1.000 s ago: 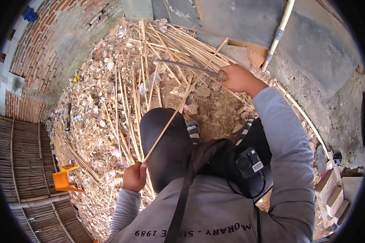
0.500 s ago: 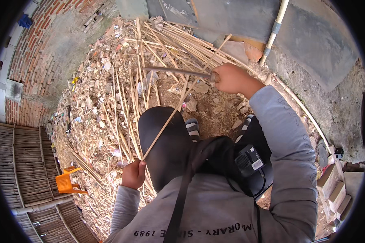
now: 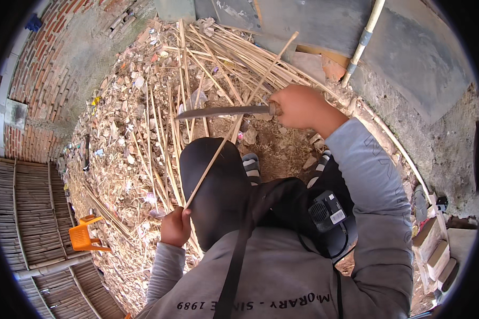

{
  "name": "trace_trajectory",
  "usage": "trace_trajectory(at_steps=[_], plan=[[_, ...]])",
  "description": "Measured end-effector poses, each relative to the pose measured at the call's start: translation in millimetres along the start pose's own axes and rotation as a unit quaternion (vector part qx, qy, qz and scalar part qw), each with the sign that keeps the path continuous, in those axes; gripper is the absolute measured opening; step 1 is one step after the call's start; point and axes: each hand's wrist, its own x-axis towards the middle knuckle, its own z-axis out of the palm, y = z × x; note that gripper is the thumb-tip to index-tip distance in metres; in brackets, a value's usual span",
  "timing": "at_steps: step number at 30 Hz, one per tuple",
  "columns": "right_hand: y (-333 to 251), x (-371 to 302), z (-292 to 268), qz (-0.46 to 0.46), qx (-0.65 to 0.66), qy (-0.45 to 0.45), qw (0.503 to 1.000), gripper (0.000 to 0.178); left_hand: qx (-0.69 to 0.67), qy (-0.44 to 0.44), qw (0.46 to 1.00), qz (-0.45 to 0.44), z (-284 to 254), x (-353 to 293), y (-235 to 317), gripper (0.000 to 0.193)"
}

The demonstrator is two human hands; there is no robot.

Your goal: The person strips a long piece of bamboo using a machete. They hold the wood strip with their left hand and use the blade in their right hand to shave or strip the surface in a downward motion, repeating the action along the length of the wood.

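Observation:
My left hand (image 3: 175, 227) is closed on the near end of a long thin bamboo strip (image 3: 212, 162), which slants up and away to the right across my black-clad left knee (image 3: 210, 183). In my right hand (image 3: 303, 108) is the handle of a machete (image 3: 218, 111), its long dark blade pointing left. The blade lies across the strip at about its middle; whether it touches the strip I cannot tell. The fingers of my right hand are wrapped round the handle.
Several bamboo strips (image 3: 234, 45) lie piled at the far side, others on the littered ground (image 3: 117, 127) at left. An orange plastic chair (image 3: 83, 235) stands left. A pale pole (image 3: 364, 40) leans by grey panels at the far right. Stacked blocks (image 3: 436, 255) sit at right.
My right hand has turned the machete, so its blade has come nearer to me and shows more of its flat side. The strip's far end has shifted slightly left; my left hand keeps its grip.

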Motion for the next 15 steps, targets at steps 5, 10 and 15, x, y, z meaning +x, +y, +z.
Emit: trace_trajectory(at_steps=[5,10,15], plan=[[48,8,7,0.062,0.171,-0.001,0.983,0.023,-0.001,-0.01,1.0,0.02,-3,22,2,0.039],[17,3,-1,0.053,0.119,0.023,0.991,0.02,-0.002,-0.015,1.0,0.002,-10,7,-4,0.041],[-2,-6,8,-0.05,0.032,-0.016,0.998,0.014,-0.002,-0.003,1.0,0.001,-10,3,3,0.039]])
